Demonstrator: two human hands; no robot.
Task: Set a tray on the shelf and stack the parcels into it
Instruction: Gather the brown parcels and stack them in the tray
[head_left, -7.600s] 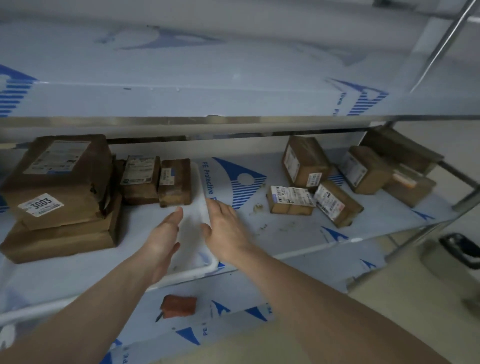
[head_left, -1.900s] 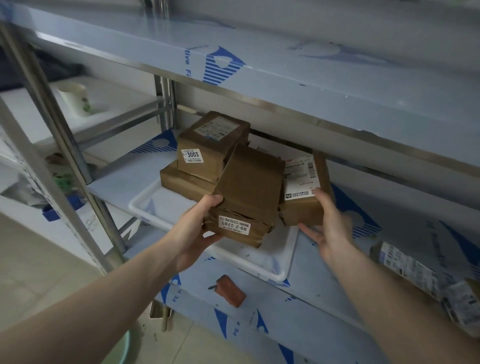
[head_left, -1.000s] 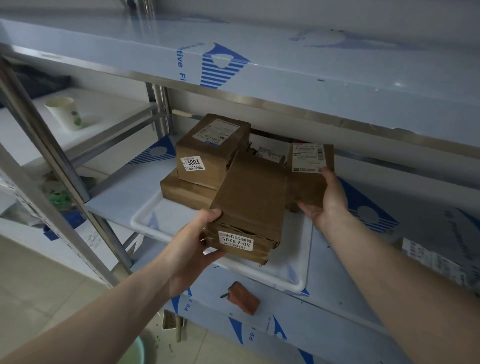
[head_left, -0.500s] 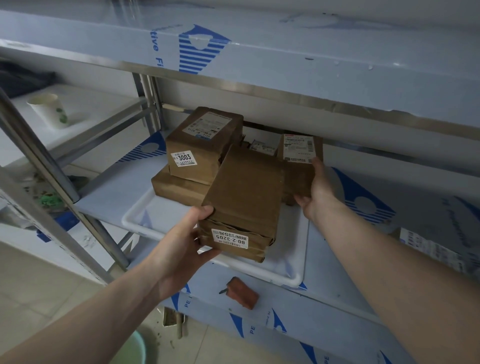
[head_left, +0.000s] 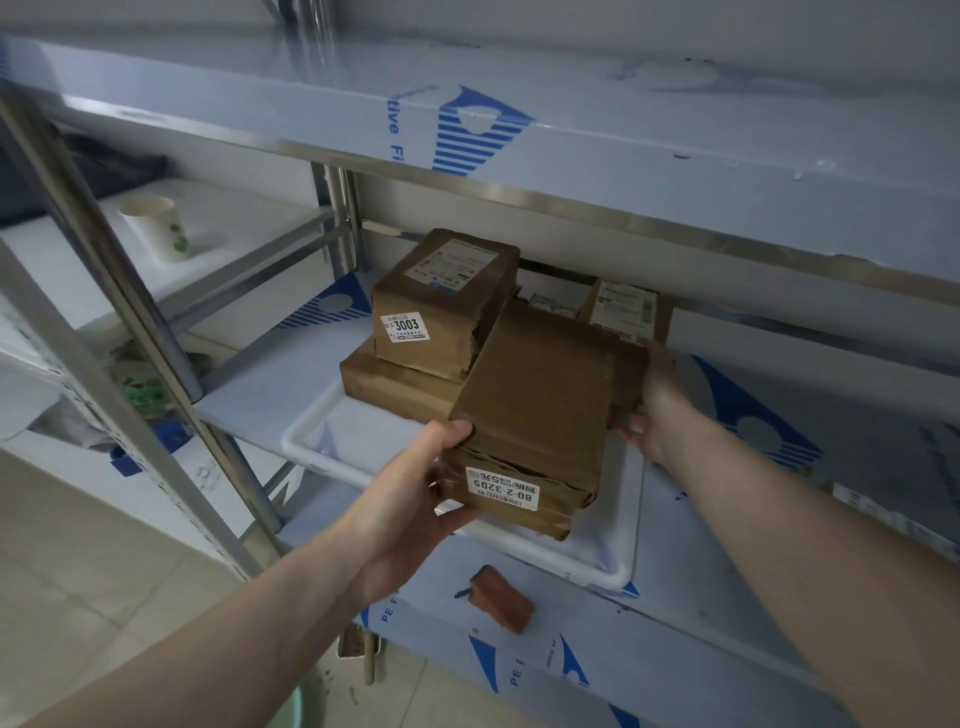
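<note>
Gripping the brown parcel (head_left: 535, 410) marked 80-2-3205 at its near left corner, the left hand (head_left: 410, 499) is holding it tilted over the white tray (head_left: 613, 566), while the right hand (head_left: 652, 410) is clasping a smaller labelled parcel (head_left: 626, 312) just beyond.

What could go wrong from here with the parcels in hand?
1. The front parcel is tilted, its low end past the tray rim, held at one corner by the left hand; it could slide off toward the floor.
2. The right hand grips a rear parcel close under the upper shelf; lifting may bump it.
3. Pushing in could shove the stacked parcels beside it.
</note>
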